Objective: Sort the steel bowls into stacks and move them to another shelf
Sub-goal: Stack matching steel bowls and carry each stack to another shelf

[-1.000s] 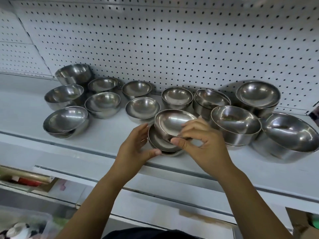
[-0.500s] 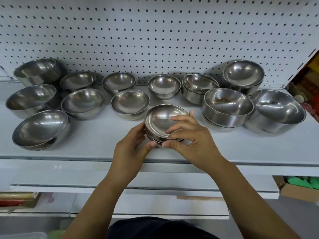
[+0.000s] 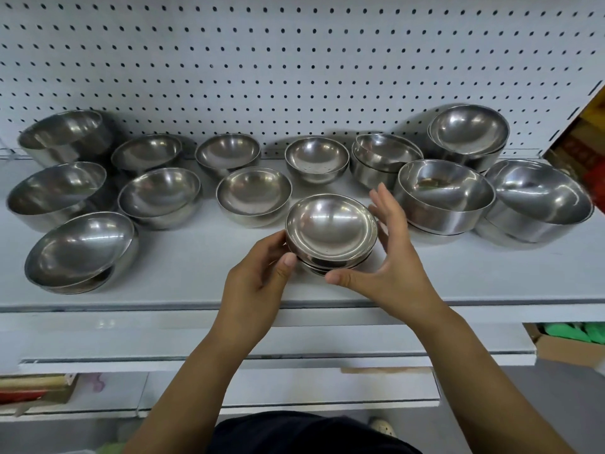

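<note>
A small stack of shallow steel bowls [image 3: 330, 232] sits near the front middle of the white shelf [image 3: 183, 273]. My left hand [image 3: 258, 283] grips the stack's left side, thumb on its rim. My right hand [image 3: 389, 257] cups the right side with fingers spread and raised behind the stack, thumb touching the lower front edge. Several more steel bowls stand along the shelf, single or nested: a tilted pair [image 3: 82, 250] at front left, mid-sized ones [image 3: 253, 194] in the middle, larger ones [image 3: 443, 194] at right.
A white pegboard wall [image 3: 294, 60] backs the shelf. Lower shelves [image 3: 294, 362] run below. A cardboard box with green items [image 3: 569, 342] sits at the lower right, and colourful goods [image 3: 589, 142] show past the shelf's right end.
The top bowl has settled level onto the stack. My right hand has come off the top bowl and opened out around the stack's right side. The view has shifted slightly.
</note>
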The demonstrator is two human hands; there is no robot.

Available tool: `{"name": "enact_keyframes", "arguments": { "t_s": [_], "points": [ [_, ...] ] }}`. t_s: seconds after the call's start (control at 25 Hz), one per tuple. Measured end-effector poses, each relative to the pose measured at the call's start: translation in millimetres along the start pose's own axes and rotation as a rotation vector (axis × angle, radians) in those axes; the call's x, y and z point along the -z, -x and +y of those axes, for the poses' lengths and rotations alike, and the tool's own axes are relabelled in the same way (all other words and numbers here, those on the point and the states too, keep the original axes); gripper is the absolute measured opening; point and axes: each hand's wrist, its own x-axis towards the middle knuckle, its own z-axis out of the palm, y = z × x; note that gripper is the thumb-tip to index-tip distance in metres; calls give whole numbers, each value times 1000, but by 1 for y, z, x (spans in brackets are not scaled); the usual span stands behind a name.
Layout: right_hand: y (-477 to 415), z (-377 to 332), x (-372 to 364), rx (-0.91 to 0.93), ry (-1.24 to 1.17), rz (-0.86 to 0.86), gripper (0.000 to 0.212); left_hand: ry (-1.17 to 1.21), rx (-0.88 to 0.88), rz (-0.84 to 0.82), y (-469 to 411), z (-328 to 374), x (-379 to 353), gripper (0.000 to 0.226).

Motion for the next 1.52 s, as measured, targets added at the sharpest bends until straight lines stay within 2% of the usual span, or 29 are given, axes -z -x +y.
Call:
{"name": "enact_keyframes", "arguments": {
  "t_s": [0.08, 0.16, 0.24, 0.32, 0.36, 0.44, 0.52, 0.68, 1.0, 1.16, 1.28, 1.4, 1.52],
  "points": [
    [-2, 1, -5, -54, -47, -12, 147, 34, 6, -2, -2, 1, 2, 33],
    [-4, 1, -9, -72, -56, -15, 151, 76, 27, 72, -4, 1, 1, 27],
    [-5, 1, -12, -87, -52, -7, 150, 61, 25, 285, -9, -1, 0, 19],
    [-5, 0, -13, -107, -49, 24, 144, -62, -13, 485, -20, -2, 4, 25],
    [-5, 1, -14, -108, -43, 41, 141, -140, -53, 532, -27, -2, 8, 30],
    [-5, 3, -15, -98, -28, 62, 137, -276, -97, 523, -43, -4, 15, 42],
    [-5, 4, -16, -98, -30, 71, 135, -351, -25, 450, -57, -7, 17, 55],
    [-3, 4, -16, -96, -64, 71, 132, -373, 46, 358, -66, -15, 14, 68],
    [-4, 8, -15, -91, -93, 55, 130, -265, 52, 421, -68, -29, 21, 70],
    [-4, 8, -13, -86, -101, 49, 129, -229, -22, 454, -63, -22, 19, 64],
    [-4, 8, -12, -90, -112, 40, 130, -100, -95, 503, -55, -11, 19, 61],
    [-5, 8, -12, -76, -94, 42, 132, -5, -212, 463, -47, 0, 22, 65],
    [-6, 7, -12, -71, -113, 37, 133, 115, -231, 366, -44, 13, 25, 65]
  ]
}}
